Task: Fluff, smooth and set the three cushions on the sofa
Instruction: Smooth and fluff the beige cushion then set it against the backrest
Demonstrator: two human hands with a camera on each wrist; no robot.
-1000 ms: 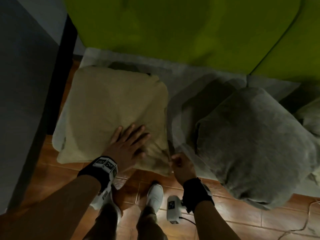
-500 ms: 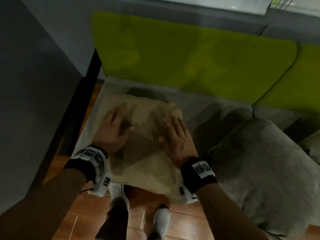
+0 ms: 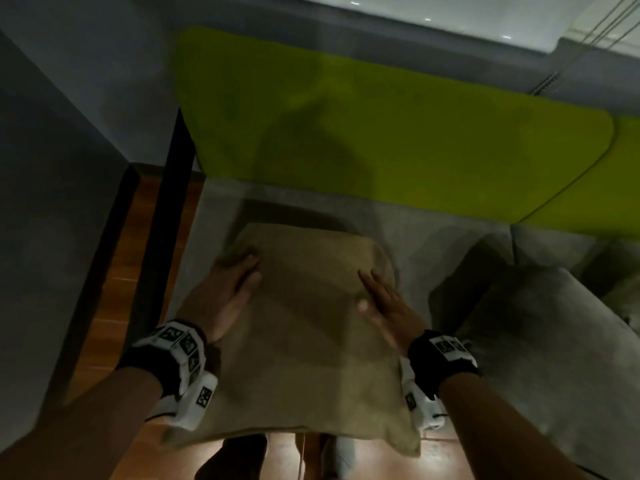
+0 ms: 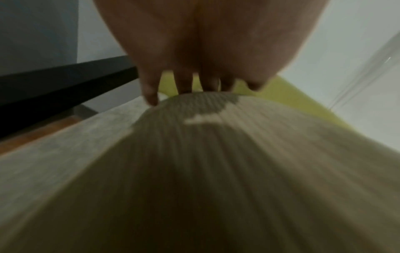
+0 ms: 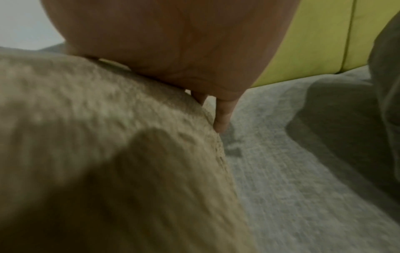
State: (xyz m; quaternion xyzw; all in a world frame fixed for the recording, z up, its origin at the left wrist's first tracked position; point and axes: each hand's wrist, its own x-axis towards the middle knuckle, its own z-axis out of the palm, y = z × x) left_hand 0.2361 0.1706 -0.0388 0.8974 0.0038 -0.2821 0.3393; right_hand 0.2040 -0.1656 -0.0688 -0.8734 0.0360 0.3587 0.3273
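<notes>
A black post [image 3: 169,216] stands on the wooden floor [image 3: 117,289] beside a grey wall [image 3: 52,168].

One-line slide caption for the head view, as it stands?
Left hand and right hand press flat on the tan cushion lying on the grey sofa seat.

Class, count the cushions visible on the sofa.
2 for certain: a tan cushion between both hands, a grey cushion to its right. A third may sit at the right edge.
</notes>
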